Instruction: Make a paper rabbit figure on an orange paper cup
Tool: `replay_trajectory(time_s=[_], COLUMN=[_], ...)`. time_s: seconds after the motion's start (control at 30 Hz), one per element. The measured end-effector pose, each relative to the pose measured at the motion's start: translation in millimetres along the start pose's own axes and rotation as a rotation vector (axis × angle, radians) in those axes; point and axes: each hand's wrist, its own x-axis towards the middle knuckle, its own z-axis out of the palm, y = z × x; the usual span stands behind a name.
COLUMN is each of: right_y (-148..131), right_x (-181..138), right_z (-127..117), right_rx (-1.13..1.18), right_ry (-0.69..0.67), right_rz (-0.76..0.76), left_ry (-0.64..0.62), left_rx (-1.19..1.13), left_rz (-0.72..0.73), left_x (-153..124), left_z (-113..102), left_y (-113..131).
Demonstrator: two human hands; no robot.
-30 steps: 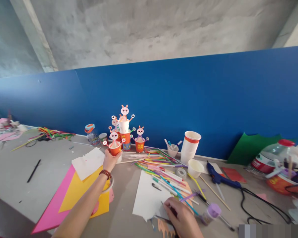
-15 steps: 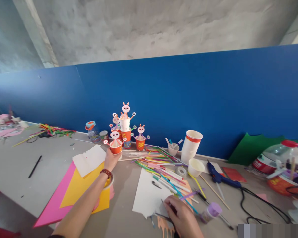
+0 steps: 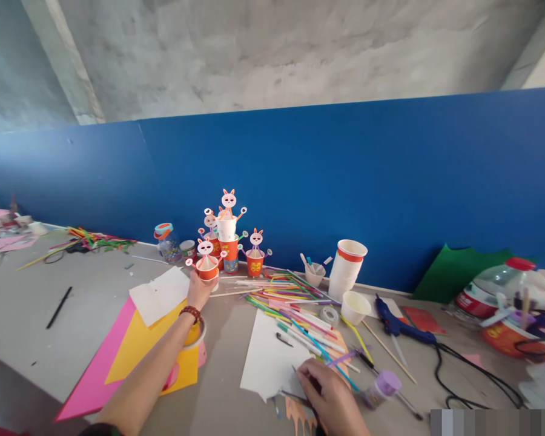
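My left hand (image 3: pixel 200 289) is closed around a small red-and-white paper cup (image 3: pixel 208 269) with a rabbit figure standing in it. Just behind this cup are similar rabbit cups: one (image 3: pixel 255 264) to the right, and a tall stack of cups (image 3: pixel 229 254) topped by another rabbit. My right hand (image 3: pixel 329 390) rests low on the table with its fingers curled, at the edge of a white paper sheet (image 3: pixel 266 357). Something thin and dark shows under those fingers, too hidden to name. An orange paper scrap with a dripping edge (image 3: pixel 297 415) lies beside it.
Pipe cleaners and markers (image 3: pixel 295 297) spread across the middle. A stack of paper cups (image 3: pixel 345 269), a blue glue gun (image 3: pixel 402 324) with its black cord, and a purple-capped bottle (image 3: pixel 384 387) stand or lie right. Coloured paper (image 3: pixel 95 378) lies left; a blue partition (image 3: pixel 300 181) rises behind.
The whole view has shifted slightly. My left hand and its rabbit cup have moved a little to the left relative to the other cups. My right hand stays in place.
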Motion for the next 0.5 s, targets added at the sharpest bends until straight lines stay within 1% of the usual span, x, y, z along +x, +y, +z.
replay_trajectory(time_s=[0.33, 0.5], right_y=[-3.8, -3.6], right_x=[-1.0, -1.9], right_z=[-1.4, -1.0], right_rx=[-0.011, -0.011], right_ry=[-0.009, -0.004], right_rz=[-0.003, -0.006], left_ry=[-0.012, -0.020], left_rx=[-0.012, -0.050], left_rz=[-0.012, -0.001], left_x=[3.2, 0.7], left_z=[-2.9, -5.9], left_y=[-9.4, -6.5])
